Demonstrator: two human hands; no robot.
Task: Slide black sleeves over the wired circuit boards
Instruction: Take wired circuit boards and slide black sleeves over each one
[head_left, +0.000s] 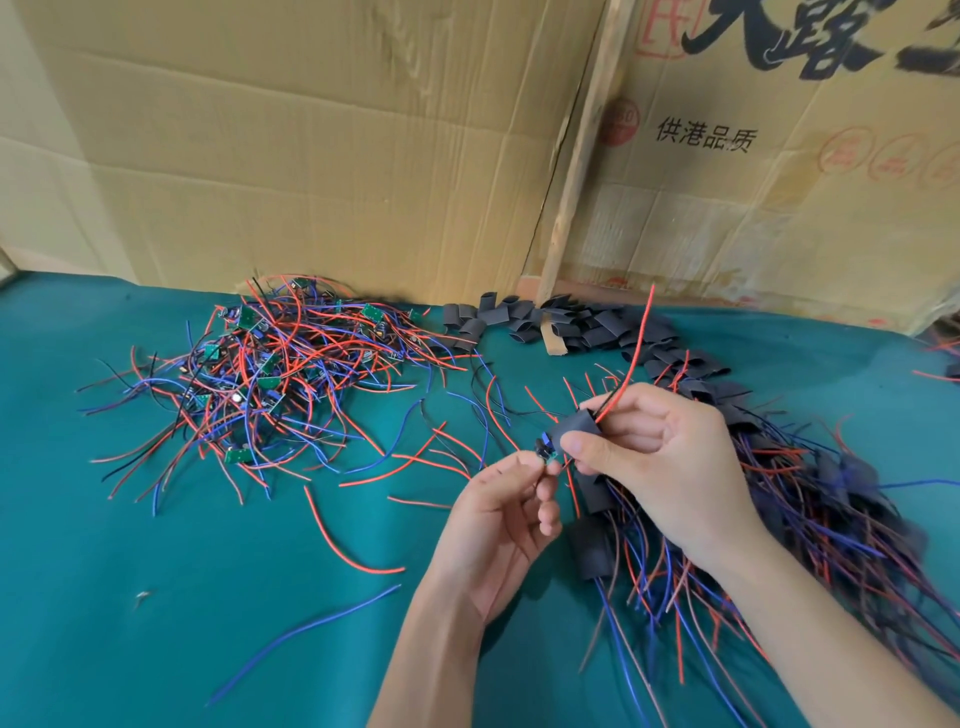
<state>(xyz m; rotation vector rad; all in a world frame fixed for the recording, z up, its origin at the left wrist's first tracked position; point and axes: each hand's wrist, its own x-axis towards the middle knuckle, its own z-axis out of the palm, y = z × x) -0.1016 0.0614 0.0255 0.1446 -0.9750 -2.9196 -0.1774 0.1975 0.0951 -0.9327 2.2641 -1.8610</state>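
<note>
A black sleeve (574, 427) is held above the green cloth (156, 597), pinched between thumb and curled fingers of the right hand (660, 457); a red wire (631, 358) is seen rising out of its far end. A small green circuit board (546, 453) is pinched by the fingertips of the left hand (501, 512) just at the sleeve's near opening, only partly entered. Unsleeved boards with red, blue and black wires are heaped at the left (280, 374). Loose black sleeves (571, 322) are piled along the cardboard wall (311, 145). Sleeved boards (810, 499) are gathered under and to the right of the right hand.
</note>
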